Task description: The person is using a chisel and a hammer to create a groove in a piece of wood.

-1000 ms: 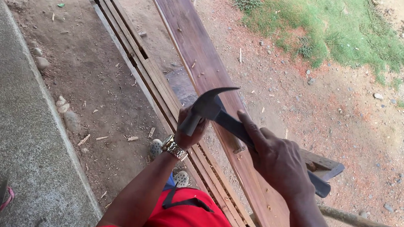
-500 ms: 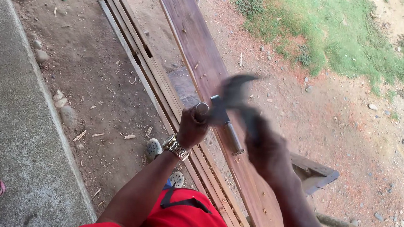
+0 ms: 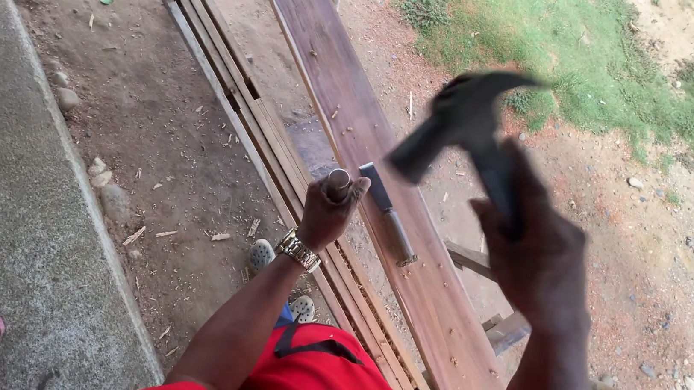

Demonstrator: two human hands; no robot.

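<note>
Chisel held on plank, hammer up for a strike.

L to R: concrete slab [image 3: 10,211] far left, dirt w/ wood chips, then left hand [image 3: 330,210], grip clamped round the chisel [image 3: 386,212], blade tip on the long brown plank [image 3: 354,127] just right of that grip. Right hand [image 3: 540,258], grip closed on the hammer [image 3: 466,126] handle; head blurred, now well above the chisel vs. low by it 1 s ago — looks like a backswing. No containers in view.
</note>
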